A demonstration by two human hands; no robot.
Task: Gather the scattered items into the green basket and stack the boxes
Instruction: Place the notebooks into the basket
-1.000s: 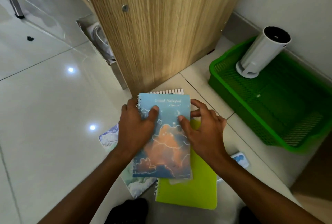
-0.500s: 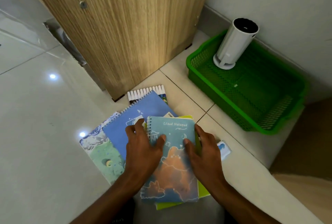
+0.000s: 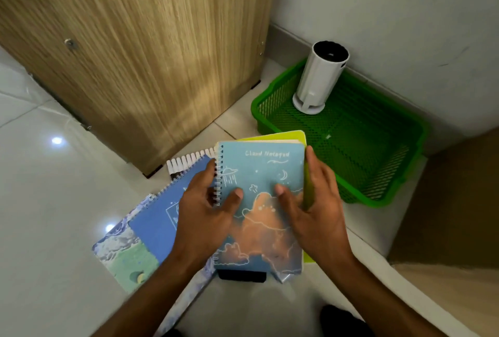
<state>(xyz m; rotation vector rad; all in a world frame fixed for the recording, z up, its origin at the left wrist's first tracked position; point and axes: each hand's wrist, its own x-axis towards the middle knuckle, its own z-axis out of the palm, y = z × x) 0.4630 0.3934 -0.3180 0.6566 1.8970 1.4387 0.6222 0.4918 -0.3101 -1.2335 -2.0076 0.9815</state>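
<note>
Now both forearms reach forward from the bottom of the view, and the two hands hold a small stack of notebooks between them. The left hand point(image 3: 208, 212) grips the spiral-bound left edge of the teal notebook point(image 3: 266, 174), its thumb laid across the cover and its fingers curled behind the spine. The right hand point(image 3: 314, 209) grips the right edge, thumb pressed on the cover, fingers wrapped round the side of the yellow-green notebook point(image 3: 291, 137) that lies directly under the teal one. White lettering at the top of the teal cover reads roughly "Cloud Notepad", above drawings of a rain cloud, a moon and an orange cloud. On the tiled floor point(image 3: 54, 201) beneath the left hand lie a blue spiral notebook point(image 3: 162, 215) and a painted-cover notebook point(image 3: 127, 255), with a row of markers point(image 3: 189, 159) beyond them at the foot of a wooden cabinet point(image 3: 135, 53). The green basket point(image 3: 378, 196) sits on the floor to the right against the wall, with a white cylinder point(image 3: 318, 80) standing upright in its far corner.
</note>
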